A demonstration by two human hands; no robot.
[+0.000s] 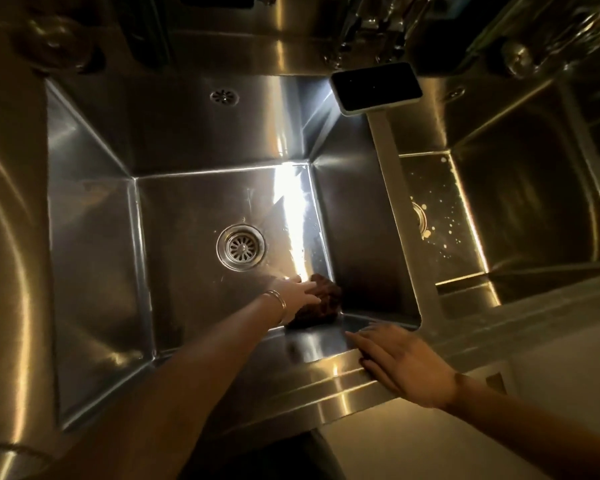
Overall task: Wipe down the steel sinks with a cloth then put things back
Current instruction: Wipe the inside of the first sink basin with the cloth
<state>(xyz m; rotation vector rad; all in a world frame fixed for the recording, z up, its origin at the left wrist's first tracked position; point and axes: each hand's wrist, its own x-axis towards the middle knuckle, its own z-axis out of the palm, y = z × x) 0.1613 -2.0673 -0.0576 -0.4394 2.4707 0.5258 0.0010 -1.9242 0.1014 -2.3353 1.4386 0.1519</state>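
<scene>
Cloth [323, 303], dark, bunched: lying in sink [90, 237], near-right of drain [241, 247]. Left grip [298, 292] pressing it, fingers flat; right grip [406, 365] resting open on the rim, nearer than the drain. Probably soft, light; gathering its middle suits.

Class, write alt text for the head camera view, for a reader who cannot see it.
Seen from above, a person's left hand presses a dark cloth into the near right corner of a steel sink basin. The right hand rests flat on the front rim, and a second basin, its floor speckled, lies to the right.
</scene>
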